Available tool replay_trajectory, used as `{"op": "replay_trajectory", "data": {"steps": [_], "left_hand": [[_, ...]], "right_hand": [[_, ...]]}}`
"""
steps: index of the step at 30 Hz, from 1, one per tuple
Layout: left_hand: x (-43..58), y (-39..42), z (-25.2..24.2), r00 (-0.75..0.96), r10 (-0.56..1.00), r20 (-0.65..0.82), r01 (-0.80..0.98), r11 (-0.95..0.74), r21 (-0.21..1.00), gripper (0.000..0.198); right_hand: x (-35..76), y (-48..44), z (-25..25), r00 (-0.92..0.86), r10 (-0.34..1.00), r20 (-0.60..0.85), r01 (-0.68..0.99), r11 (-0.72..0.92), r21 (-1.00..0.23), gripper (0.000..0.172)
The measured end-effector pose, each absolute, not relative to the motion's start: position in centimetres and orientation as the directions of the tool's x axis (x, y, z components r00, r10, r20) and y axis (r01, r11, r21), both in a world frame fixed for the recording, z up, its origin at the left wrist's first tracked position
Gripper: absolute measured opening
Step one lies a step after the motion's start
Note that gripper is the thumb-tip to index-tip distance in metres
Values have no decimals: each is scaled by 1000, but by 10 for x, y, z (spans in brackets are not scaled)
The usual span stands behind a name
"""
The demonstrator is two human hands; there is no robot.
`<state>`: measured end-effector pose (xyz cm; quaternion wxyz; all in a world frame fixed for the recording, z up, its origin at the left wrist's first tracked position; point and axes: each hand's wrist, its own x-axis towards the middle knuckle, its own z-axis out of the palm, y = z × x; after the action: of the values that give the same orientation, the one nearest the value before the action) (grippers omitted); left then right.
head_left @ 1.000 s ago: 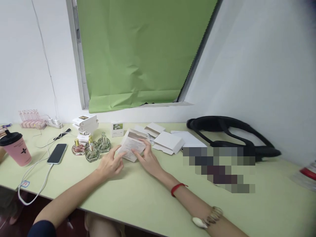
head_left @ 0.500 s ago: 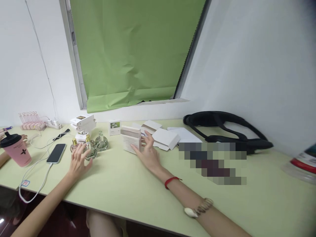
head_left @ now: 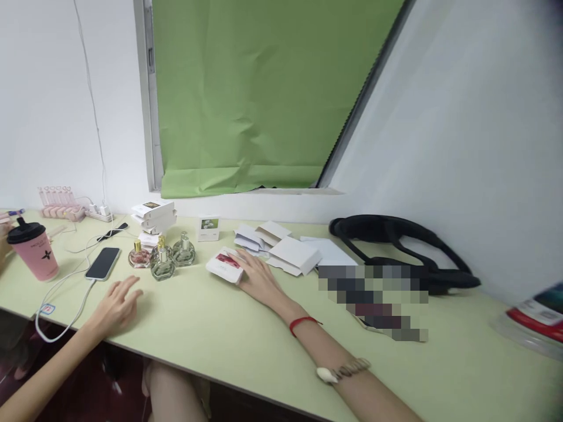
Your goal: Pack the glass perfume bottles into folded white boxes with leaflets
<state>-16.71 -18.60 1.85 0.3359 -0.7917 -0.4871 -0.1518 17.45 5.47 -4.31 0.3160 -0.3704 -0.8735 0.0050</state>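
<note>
My right hand (head_left: 258,279) has hold of the right side of a small white box (head_left: 223,273) with a red picture on its top face, low over the table or resting on it. My left hand (head_left: 115,305) is free, its fingers apart, near the table's front edge. Beyond that hand several glass perfume bottles (head_left: 162,264) stand in a cluster, some with gold caps and some with silver ones. A white box with a flower picture (head_left: 208,229) stands upright behind, and a stack of white boxes (head_left: 153,218) rises at the back left.
Opened white cartons (head_left: 294,254) lie behind my right hand. A black strapped headset (head_left: 404,266) sits at the right. On the left are a phone (head_left: 102,264) with its cable and a pink cup (head_left: 36,255). Another person's hand (head_left: 4,237) shows at the left edge.
The box in my right hand has tipped from upright to lying, its picture now facing up. My left hand has drawn back from the bottles toward the front edge. The view has shifted slightly.
</note>
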Motion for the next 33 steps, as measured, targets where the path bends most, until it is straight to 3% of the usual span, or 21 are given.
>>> {"op": "replay_trajectory", "data": {"steps": [2, 4, 11, 16, 19, 22, 25, 33], "left_hand": [[-167, -199, 24, 605, 653, 456, 783, -384, -489, 22], [-169, -207, 32, 627, 660, 413, 759, -397, -517, 19], [-168, -225, 29, 563, 740, 369, 814, -419, -402, 12], [-160, -238, 17, 584, 747, 318, 798, -455, -396, 16], [-156, -248, 10, 534, 763, 364, 845, -465, -266, 25], [-148, -262, -13, 341, 799, 495, 935, -345, -86, 41], [-137, -275, -45, 205, 680, 704, 979, -150, -140, 57], [-133, -276, -65, 217, 633, 743, 969, -44, -245, 73]], "right_hand": [[172, 53, -45, -552, 634, 541, 629, 743, -228, 64], [169, 51, -49, -561, 634, 532, 615, 749, -244, 65], [168, 54, -58, -529, 674, 516, 602, 726, -331, 64], [172, 51, -55, -541, 666, 513, 581, 737, -344, 64], [173, 49, -54, -548, 668, 503, 577, 737, -352, 64], [174, 48, -53, -552, 671, 494, 575, 736, -357, 63], [174, 50, -54, -554, 675, 487, 570, 734, -369, 63], [175, 54, -55, -551, 687, 475, 566, 725, -392, 66]]}}
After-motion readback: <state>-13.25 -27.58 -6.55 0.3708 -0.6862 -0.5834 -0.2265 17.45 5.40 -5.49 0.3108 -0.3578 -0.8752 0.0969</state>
